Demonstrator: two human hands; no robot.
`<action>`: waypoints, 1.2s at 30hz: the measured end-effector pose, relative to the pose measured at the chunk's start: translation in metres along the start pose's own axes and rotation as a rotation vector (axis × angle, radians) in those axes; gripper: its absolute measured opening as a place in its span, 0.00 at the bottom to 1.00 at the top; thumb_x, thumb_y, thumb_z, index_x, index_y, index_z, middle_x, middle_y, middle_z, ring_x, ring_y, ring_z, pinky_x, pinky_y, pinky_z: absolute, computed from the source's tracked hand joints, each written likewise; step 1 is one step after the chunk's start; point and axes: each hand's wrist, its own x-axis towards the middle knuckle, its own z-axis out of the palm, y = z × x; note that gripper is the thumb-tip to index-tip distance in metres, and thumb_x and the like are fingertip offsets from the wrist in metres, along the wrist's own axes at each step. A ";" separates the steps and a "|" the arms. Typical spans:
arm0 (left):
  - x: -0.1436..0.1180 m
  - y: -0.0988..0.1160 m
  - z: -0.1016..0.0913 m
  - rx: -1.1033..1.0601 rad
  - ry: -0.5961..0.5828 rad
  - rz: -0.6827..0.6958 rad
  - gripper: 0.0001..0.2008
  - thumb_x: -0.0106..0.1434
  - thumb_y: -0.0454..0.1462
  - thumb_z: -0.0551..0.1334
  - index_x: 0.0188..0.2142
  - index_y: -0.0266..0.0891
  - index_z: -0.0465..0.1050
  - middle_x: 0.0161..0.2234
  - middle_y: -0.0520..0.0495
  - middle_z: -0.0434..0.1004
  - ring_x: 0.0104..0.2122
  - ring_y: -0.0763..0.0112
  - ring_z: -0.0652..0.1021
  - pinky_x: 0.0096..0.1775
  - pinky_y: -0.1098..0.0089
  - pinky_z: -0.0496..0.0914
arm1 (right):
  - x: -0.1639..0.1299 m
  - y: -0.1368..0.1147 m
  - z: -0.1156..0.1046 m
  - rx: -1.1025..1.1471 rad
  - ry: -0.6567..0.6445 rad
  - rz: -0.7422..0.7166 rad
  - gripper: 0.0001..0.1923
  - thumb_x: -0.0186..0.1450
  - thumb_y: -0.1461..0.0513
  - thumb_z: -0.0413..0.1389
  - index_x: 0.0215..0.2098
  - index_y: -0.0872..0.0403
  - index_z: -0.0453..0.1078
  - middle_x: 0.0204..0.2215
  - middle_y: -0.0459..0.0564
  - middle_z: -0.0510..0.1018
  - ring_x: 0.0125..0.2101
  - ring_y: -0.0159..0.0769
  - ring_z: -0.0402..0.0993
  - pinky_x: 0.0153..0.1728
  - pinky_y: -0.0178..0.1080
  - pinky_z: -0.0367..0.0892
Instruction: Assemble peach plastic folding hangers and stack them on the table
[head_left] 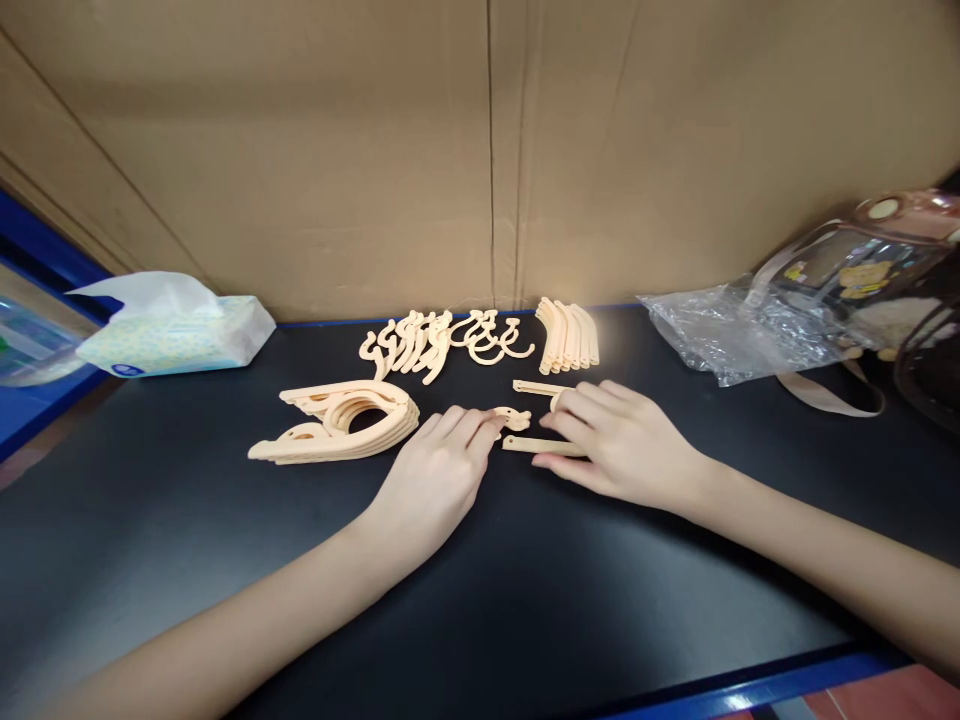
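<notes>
"How are the fingers standing?"

"The left hand (439,465) is pinching a small hooked piece (514,416) between closed fingertips. The right hand (637,440) is curling half-open over two flat strips (540,446); its exact grip is hidden."

"Handling?"

"Keeping the strips flat and pressing lightly seems advisable."

"Materials?"

"Everything cream is looking like smooth plastic. Left of the fingers, looped pieces (322,444) are lying stacked; beyond, slender hooks (411,340) are clustering on the black counter (480,600)."

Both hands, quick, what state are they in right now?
Left hand: closed on a small beige piece.
Right hand: closed on beige strips, grip partly hidden.
</notes>
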 end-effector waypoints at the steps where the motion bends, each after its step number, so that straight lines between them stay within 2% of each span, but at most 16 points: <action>1: 0.000 0.000 0.001 -0.005 0.007 0.000 0.16 0.64 0.26 0.52 0.51 0.30 0.67 0.43 0.42 0.75 0.39 0.61 0.74 0.39 0.61 0.71 | 0.000 -0.003 0.001 0.007 -0.020 -0.019 0.15 0.67 0.55 0.50 0.32 0.57 0.70 0.31 0.49 0.73 0.33 0.37 0.68 0.35 0.39 0.60; 5: -0.003 -0.001 0.001 0.000 0.033 0.022 0.19 0.63 0.23 0.49 0.52 0.30 0.66 0.46 0.41 0.75 0.41 0.61 0.73 0.41 0.62 0.70 | 0.000 -0.009 0.006 -0.005 -0.059 -0.035 0.08 0.65 0.66 0.48 0.30 0.56 0.67 0.27 0.47 0.69 0.30 0.35 0.67 0.33 0.38 0.61; 9: -0.003 -0.001 -0.002 0.043 0.091 0.037 0.22 0.62 0.21 0.46 0.53 0.29 0.64 0.46 0.41 0.74 0.42 0.61 0.73 0.41 0.63 0.69 | 0.001 -0.009 0.004 -0.072 0.011 -0.077 0.07 0.66 0.66 0.46 0.36 0.58 0.66 0.26 0.48 0.70 0.28 0.35 0.68 0.31 0.38 0.61; 13: -0.001 -0.001 -0.004 0.096 0.126 -0.070 0.23 0.60 0.21 0.47 0.54 0.31 0.63 0.41 0.44 0.74 0.38 0.64 0.73 0.36 0.67 0.69 | 0.000 -0.009 -0.001 -0.111 -0.007 -0.127 0.08 0.68 0.66 0.46 0.40 0.59 0.66 0.27 0.47 0.72 0.25 0.33 0.69 0.28 0.37 0.60; 16: 0.000 0.001 -0.004 0.136 0.125 -0.154 0.18 0.64 0.26 0.50 0.53 0.34 0.63 0.37 0.47 0.73 0.36 0.65 0.73 0.31 0.69 0.66 | -0.002 -0.009 0.000 -0.129 -0.046 -0.118 0.08 0.67 0.67 0.47 0.42 0.57 0.66 0.27 0.45 0.73 0.21 0.30 0.68 0.26 0.37 0.57; 20: 0.001 0.004 -0.005 0.116 0.112 -0.207 0.13 0.69 0.38 0.51 0.51 0.38 0.64 0.38 0.48 0.72 0.36 0.67 0.75 0.31 0.69 0.65 | -0.004 -0.008 0.004 -0.140 -0.078 -0.082 0.08 0.68 0.66 0.48 0.44 0.57 0.66 0.25 0.44 0.75 0.19 0.30 0.68 0.24 0.37 0.54; 25: 0.000 0.004 -0.004 0.086 0.055 -0.242 0.10 0.70 0.39 0.49 0.47 0.39 0.63 0.39 0.49 0.72 0.33 0.70 0.76 0.25 0.72 0.61 | -0.002 -0.006 0.007 -0.084 -0.051 -0.022 0.12 0.71 0.60 0.45 0.42 0.58 0.67 0.24 0.45 0.76 0.20 0.31 0.72 0.23 0.36 0.54; 29: 0.000 0.003 -0.004 0.036 0.002 -0.212 0.08 0.69 0.37 0.48 0.39 0.38 0.63 0.35 0.50 0.71 0.26 0.73 0.74 0.20 0.73 0.57 | 0.000 -0.004 0.010 -0.060 0.020 0.009 0.16 0.71 0.57 0.44 0.37 0.57 0.69 0.23 0.45 0.77 0.22 0.31 0.73 0.24 0.36 0.56; 36: 0.001 0.003 -0.012 -0.044 0.008 -0.080 0.07 0.63 0.34 0.48 0.29 0.39 0.61 0.24 0.51 0.69 0.25 0.68 0.71 0.24 0.69 0.60 | -0.001 -0.001 0.008 0.012 0.067 -0.050 0.13 0.71 0.58 0.46 0.39 0.56 0.70 0.25 0.43 0.78 0.22 0.29 0.71 0.27 0.35 0.57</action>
